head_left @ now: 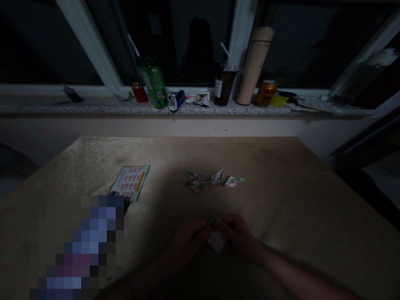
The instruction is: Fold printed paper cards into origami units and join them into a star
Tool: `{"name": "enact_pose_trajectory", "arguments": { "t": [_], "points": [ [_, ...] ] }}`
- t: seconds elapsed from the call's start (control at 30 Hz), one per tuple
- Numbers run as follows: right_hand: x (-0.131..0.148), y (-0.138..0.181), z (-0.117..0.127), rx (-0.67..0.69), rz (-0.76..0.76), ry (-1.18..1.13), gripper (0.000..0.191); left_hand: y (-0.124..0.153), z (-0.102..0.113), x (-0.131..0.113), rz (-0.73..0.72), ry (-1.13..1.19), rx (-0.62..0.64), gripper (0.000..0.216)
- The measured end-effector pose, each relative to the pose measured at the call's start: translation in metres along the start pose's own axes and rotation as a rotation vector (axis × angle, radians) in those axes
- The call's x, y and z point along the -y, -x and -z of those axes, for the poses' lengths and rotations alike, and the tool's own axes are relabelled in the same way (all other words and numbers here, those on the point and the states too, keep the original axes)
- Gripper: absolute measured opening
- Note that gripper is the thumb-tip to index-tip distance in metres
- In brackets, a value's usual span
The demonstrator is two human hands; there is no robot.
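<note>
Near the front of the table, my left hand [193,235] and my right hand [235,230] meet around a small piece of folded printed paper [218,241]. Thumbs and fingers of both hands pinch its upper part, and a pointed lower corner hangs free between them. Beyond my hands lie several folded paper pieces: a cluster [197,181] at the left, an upright-edged piece [216,177] beside it, and a single diamond-like piece [234,181] to the right. The light is dim, so fine creases are hard to make out.
A stack of printed sheets [129,182] lies left on the table [275,158], beside a pixelated patch. On the window sill [106,107] stand a green container [154,85], a dark cup with a straw [224,86], a tall pink flask [254,66] and an orange can [266,93].
</note>
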State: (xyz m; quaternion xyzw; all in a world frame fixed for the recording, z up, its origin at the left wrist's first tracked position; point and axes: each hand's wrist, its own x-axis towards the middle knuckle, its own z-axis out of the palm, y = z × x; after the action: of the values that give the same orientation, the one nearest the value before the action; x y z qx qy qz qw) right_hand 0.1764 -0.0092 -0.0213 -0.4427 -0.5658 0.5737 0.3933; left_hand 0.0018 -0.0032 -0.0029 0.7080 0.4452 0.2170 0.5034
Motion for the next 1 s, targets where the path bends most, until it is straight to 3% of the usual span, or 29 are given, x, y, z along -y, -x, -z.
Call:
{"name": "enact_pose_trajectory", "arguments": {
  "t": [0.1,0.4,0.53,0.63,0.77,1.0],
  "points": [
    [-0.0021,-0.0016,-0.0015,-0.092,-0.009,0.025,0.040,0.0007,-0.0007,0.0017,-0.013,-0.043,0.000,0.037],
    [0.0009,0.0010,-0.0029,-0.086,0.025,0.071,0.039,0.0028,-0.0033,0.0058,-0.030,-0.100,-0.009,0.036],
    [0.0011,0.0004,-0.0011,-0.085,0.030,-0.028,0.036,0.0024,-0.0025,0.0046,0.042,0.015,-0.090,0.035],
    [0.0021,0.0023,-0.0025,-0.047,0.038,-0.102,0.032,0.0021,-0.0025,0.0065,0.171,0.080,-0.226,0.036],
    [0.0031,0.0064,-0.0065,-0.066,0.058,0.006,0.027,0.0025,-0.0038,0.0097,0.261,0.131,-0.318,0.038],
    [0.0012,0.0074,-0.0028,-0.440,0.218,0.353,0.023,0.0036,-0.0030,0.0007,0.094,0.223,-0.291,0.023]
  ]
}}
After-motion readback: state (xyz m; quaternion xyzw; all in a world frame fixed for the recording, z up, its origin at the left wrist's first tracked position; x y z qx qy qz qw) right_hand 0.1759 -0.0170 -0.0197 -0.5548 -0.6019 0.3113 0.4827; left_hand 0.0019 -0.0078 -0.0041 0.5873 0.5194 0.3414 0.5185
